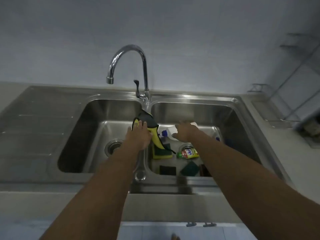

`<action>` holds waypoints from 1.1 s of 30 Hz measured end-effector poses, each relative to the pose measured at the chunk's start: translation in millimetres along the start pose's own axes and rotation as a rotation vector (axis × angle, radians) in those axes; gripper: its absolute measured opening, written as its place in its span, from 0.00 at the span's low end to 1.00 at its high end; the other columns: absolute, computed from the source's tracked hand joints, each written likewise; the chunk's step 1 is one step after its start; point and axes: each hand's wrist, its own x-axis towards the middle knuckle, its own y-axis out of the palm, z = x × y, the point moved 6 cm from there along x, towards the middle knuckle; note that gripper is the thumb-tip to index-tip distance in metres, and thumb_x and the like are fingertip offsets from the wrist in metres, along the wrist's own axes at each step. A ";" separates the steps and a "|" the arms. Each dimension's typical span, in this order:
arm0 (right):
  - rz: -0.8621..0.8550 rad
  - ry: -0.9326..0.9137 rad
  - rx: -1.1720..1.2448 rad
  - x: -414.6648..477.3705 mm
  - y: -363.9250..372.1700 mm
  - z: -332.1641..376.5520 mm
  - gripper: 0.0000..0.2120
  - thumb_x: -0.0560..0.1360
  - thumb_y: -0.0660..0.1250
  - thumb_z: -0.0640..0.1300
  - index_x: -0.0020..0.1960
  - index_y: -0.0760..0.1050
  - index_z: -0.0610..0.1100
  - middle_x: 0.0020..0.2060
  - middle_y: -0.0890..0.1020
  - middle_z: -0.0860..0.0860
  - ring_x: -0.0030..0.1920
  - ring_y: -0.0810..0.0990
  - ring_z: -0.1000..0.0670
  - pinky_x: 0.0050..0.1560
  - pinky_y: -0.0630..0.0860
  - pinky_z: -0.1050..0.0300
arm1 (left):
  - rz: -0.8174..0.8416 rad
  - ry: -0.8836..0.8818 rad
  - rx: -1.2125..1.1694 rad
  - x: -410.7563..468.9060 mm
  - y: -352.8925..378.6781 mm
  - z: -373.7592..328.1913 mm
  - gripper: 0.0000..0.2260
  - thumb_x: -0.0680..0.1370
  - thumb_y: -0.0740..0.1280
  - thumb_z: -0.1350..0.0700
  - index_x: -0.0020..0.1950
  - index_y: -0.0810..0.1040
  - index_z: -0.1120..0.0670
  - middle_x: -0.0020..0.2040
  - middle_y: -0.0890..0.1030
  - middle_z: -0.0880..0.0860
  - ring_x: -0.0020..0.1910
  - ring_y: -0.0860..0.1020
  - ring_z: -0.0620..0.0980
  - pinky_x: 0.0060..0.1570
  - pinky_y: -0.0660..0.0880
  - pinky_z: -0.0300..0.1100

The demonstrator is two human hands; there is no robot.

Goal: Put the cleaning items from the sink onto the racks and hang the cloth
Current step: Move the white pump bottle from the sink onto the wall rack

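1. The cloth (150, 129), yellow on one face and dark grey on the other, hung over the divider between the two basins of the steel sink (245, 108), its upper corner raised toward the tap (136, 66) and its lower tail trailing into the right basin
2. The left hand (138, 138) was clamped on the cloth's middle, fingers wrapped over the yellow face with their tips near the dark edge
3. The right hand (186, 130) reached into the right basin with fingers spread apart, lying over a white bottle (173, 131) with a blue cap; whether it gripped the bottle could not be told
4. Below the cloth's tail lay a yellow-and-green sponge (161, 152), touching or just under the fabric
5. A green pouch (187, 153) with a red label lay beside the right drain, near the sponge
6. Nearer the front wall of that basin sat a dark scouring pad (167, 170) and a green scouring pad (189, 168), apart from both hands
7. A wire rack (277, 118) stood on the counter to the right, well apart from the sink items
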 end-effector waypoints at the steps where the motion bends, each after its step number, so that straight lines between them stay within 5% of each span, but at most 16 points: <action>1: 0.021 0.014 -0.013 6.5 8.2 -3.6 0.31 0.79 0.56 0.59 0.76 0.58 0.44 0.77 0.57 0.43 0.75 0.59 0.40 0.72 0.61 0.42 | -0.001 0.000 -0.013 5.4 7.3 -1.7 0.28 0.82 0.49 0.46 0.78 0.46 0.58 0.79 0.47 0.59 0.78 0.47 0.58 0.74 0.49 0.56; 7: 0.029 0.007 -0.058 55.8 51.5 -20.2 0.32 0.76 0.63 0.57 0.74 0.60 0.44 0.74 0.62 0.43 0.69 0.66 0.40 0.66 0.66 0.43 | -0.142 -0.002 -0.021 33.0 39.9 -9.2 0.27 0.83 0.48 0.48 0.77 0.43 0.57 0.79 0.45 0.58 0.78 0.44 0.57 0.75 0.46 0.55; 14: 0.036 -0.029 -0.113 101.3 66.0 -25.6 0.43 0.72 0.71 0.51 0.78 0.49 0.46 0.78 0.50 0.44 0.76 0.53 0.38 0.74 0.54 0.39 | -0.279 -0.026 -0.132 40.9 52.3 0.5 0.27 0.82 0.49 0.48 0.78 0.42 0.54 0.79 0.42 0.54 0.77 0.41 0.52 0.76 0.46 0.52; 21: 0.072 0.005 -0.236 119.3 80.2 -32.2 0.46 0.72 0.70 0.43 0.79 0.43 0.46 0.77 0.53 0.43 0.76 0.52 0.38 0.75 0.52 0.40 | -0.327 -0.032 -0.159 41.6 52.4 3.1 0.25 0.82 0.50 0.54 0.78 0.44 0.54 0.79 0.45 0.54 0.78 0.42 0.52 0.77 0.48 0.50; 33: 0.024 -0.045 -0.250 125.4 95.4 -40.2 0.40 0.68 0.74 0.44 0.73 0.55 0.45 0.72 0.62 0.43 0.73 0.59 0.38 0.72 0.57 0.35 | -0.342 -0.052 -0.164 40.3 52.2 4.7 0.25 0.82 0.50 0.53 0.78 0.45 0.51 0.79 0.44 0.51 0.76 0.39 0.46 0.74 0.44 0.45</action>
